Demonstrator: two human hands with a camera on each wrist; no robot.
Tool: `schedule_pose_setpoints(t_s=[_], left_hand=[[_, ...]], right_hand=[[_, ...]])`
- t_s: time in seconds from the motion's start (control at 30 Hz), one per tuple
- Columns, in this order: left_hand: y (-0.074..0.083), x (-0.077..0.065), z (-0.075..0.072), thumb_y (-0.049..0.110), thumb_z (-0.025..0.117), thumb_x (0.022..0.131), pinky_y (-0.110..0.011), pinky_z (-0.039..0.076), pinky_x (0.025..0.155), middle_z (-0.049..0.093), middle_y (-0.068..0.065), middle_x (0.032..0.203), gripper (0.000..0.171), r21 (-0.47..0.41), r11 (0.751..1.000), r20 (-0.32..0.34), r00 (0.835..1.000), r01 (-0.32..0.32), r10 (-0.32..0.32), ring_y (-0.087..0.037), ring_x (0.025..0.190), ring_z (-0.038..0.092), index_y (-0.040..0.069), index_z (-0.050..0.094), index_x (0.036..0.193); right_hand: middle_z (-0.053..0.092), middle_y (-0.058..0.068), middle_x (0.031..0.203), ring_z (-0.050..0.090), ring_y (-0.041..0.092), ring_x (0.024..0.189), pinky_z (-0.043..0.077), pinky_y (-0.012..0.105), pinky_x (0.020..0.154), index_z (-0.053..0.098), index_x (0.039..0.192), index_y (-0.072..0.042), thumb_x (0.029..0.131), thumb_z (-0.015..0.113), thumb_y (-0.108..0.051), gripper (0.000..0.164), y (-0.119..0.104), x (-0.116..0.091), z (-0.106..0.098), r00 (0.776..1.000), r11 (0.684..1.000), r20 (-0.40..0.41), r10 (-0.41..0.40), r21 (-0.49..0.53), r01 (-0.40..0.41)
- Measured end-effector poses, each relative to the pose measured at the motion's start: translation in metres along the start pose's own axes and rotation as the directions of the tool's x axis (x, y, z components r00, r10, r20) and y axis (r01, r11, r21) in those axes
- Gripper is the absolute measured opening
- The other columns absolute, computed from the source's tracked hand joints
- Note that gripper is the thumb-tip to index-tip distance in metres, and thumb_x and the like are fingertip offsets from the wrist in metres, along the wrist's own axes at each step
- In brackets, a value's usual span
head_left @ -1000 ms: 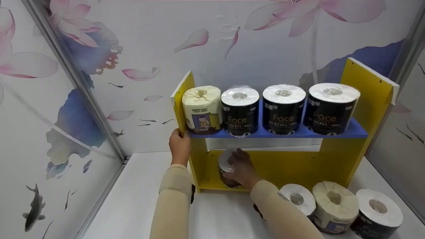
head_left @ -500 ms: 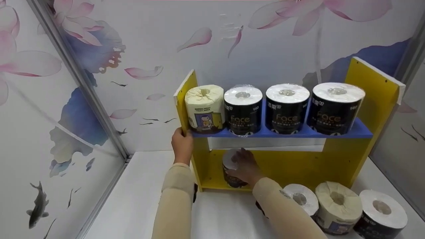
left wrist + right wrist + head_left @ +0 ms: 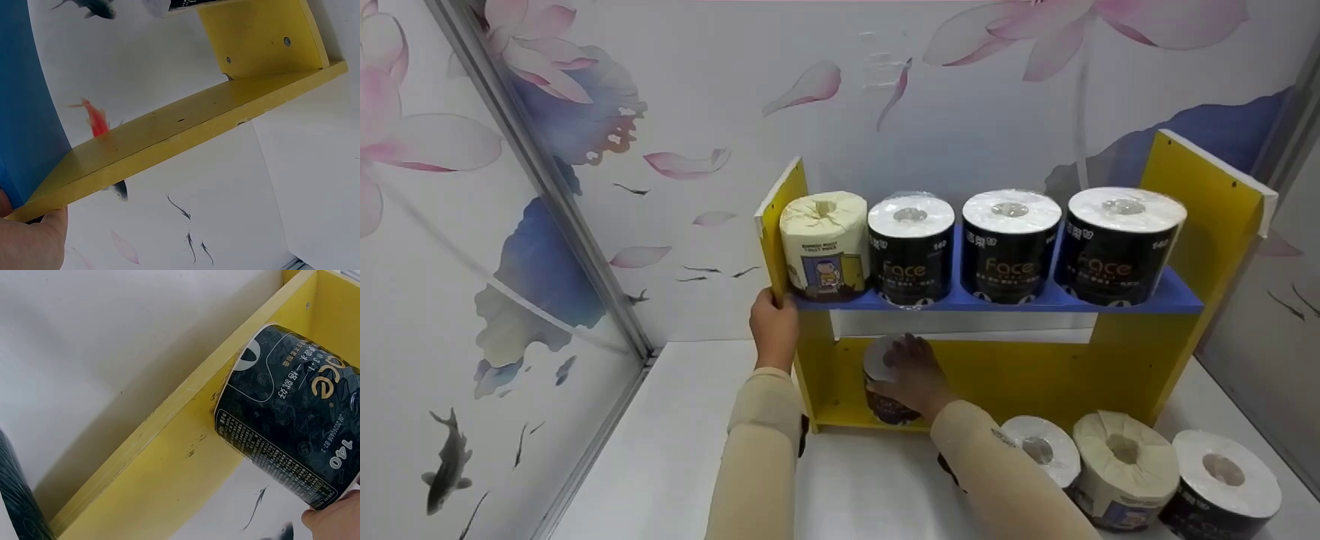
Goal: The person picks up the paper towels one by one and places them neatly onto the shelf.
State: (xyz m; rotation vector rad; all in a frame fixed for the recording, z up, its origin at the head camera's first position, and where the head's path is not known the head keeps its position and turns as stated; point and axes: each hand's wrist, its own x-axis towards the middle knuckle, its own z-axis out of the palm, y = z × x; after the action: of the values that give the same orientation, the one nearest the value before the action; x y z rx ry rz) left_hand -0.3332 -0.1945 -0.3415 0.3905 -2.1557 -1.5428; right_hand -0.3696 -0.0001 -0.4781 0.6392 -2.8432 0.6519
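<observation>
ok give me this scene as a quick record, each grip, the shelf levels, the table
left grip: holds the yellow side panel at about the height of the blue shelf
right grip: holds a black roll at the lower level, toward the left end
blue shelf: one cream roll at the left, then three black-labelled rolls
table: at front right, a second cream roll between two white-topped rolls
unclear: whether the held roll's weight is on the lower board

L hand (image 3: pixel 775 330) & R hand (image 3: pixel 913 379) bare. L sleeve (image 3: pixel 754 472) beige, long, creased nr wrist. R sleeve (image 3: pixel 1009 472) same col., sm. grey mark (image 3: pixel 1003 438) nr cuff. Blk bit (image 3: pixel 804 435) at L inner edge, type unclear.
</observation>
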Motion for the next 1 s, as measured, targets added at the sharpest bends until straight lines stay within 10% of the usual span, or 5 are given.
schedule_pose_setpoints(t_s=[1.0], left_hand=[[0.002, -0.002, 0.000, 0.015, 0.046, 0.101, -0.044, 0.044, 0.094, 0.059, -0.019, 0.123, 0.032, -0.028, 0.999, 0.031, 0.999, 0.024, -0.023, -0.031, 0.110, 0.055, -0.003, 0.053, 0.127]], right_hand=[[0.022, 0.017, 0.157, 0.020, 0.037, 0.143, 0.023, 0.049, 0.114, 0.040, 0.147, -0.013, 0.078, 0.078, -0.045, 0.085, -0.004, -0.025, -0.020, 0.997, 1.000, 0.071, 0.007, 0.009, -0.008]])
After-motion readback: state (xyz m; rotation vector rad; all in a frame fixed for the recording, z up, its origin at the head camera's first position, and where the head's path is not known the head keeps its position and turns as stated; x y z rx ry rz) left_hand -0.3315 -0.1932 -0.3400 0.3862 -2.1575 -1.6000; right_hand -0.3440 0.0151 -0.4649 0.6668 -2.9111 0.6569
